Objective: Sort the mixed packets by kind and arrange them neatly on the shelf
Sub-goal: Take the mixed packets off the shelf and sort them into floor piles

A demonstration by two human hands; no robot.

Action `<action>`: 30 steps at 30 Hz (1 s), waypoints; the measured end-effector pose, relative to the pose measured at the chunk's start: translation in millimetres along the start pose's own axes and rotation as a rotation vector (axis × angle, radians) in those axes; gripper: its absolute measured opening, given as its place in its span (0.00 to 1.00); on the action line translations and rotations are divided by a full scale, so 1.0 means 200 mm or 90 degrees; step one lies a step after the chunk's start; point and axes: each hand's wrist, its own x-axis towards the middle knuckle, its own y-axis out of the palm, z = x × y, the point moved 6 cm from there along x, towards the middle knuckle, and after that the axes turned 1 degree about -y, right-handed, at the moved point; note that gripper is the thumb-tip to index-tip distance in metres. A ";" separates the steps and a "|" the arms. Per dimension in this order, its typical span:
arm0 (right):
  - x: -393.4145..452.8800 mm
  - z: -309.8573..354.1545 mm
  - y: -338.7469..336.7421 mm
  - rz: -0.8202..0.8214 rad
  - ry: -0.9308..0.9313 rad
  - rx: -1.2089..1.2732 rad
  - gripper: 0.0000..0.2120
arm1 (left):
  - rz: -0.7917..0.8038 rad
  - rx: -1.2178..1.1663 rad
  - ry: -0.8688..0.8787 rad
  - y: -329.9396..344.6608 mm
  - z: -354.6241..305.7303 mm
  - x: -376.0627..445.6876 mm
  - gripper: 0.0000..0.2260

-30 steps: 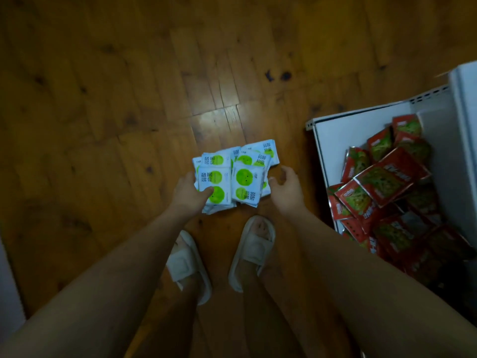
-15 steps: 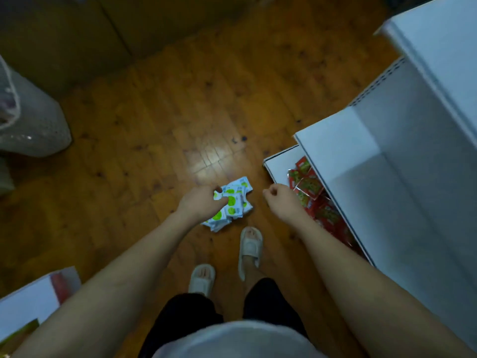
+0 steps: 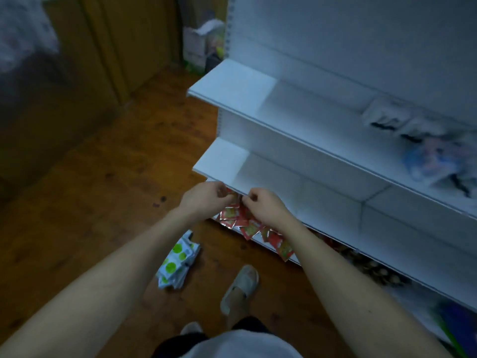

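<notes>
Near: white-and-green packets, heaped on the wooden floor left of a slipper. Middle: left hand and right hand, both with fingers curled, over red packets on the bottom shelf; whether they pinch any, cannot tell. Far: white shelves.

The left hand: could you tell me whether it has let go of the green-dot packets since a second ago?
Yes. The left hand left the green-dot packets on the floor and moved to the red packets.
</notes>
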 end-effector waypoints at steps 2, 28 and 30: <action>-0.12 -0.07 -0.20 -0.054 0.022 0.016 0.15 | -0.002 0.032 0.064 -0.04 -0.25 -0.02 0.11; -1.71 -1.73 -1.69 -0.332 0.150 0.105 0.13 | -0.004 0.138 0.418 0.83 -2.78 -0.67 0.10; -1.75 -1.84 -1.73 -0.327 0.147 0.114 0.13 | 0.006 0.143 0.430 0.91 -2.88 -0.69 0.10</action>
